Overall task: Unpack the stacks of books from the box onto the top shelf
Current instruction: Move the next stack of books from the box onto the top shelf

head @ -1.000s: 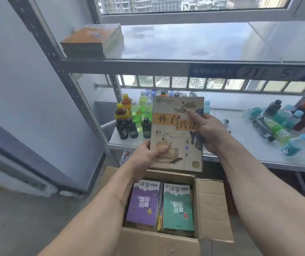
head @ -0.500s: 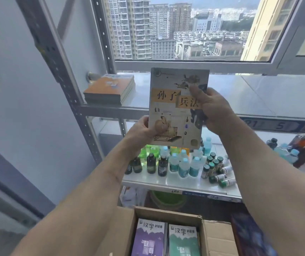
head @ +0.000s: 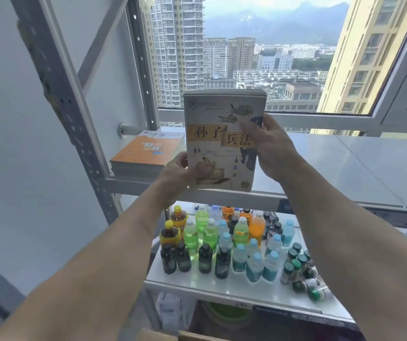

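From the head view, a stack of books (head: pixel 223 141) with a pale illustrated cover is held upright between both hands, level with the front edge of the top shelf (head: pixel 345 168); the left hand (head: pixel 176 172) grips its lower left corner, thumb curled over the cover, while the right hand (head: pixel 269 146) clasps the right edge higher up, its fingers (head: pixel 246 124) spread across the front. Several spines show at the top edge, so this looks like a stack and not a single volume.

An orange-covered stack (head: pixel 145 153) already lies flat at the left end of the top shelf, just beside the held books and close to the upright post (head: pixel 74 112); the shelf surface to the right of it is bare metal running along under the window (head: pixel 259 57). One level down, a crowd of bottles (head: pixel 224 244) stands on the lower shelf (head: pixel 246 291); a corner of the cardboard box (head: pixel 163 335) peeks in at the bottom edge, its contents out of sight.

The step in hand is most likely the carry-and-place: the stack is up at shelf height but not yet set down. The next move probably calls for tipping the books flat, sliding them over the shelf lip and lowering them beside the orange stack; both hands should keep their squeeze until the bottom cover rests, since loose volumes could fan apart or slip toward the bottles below.
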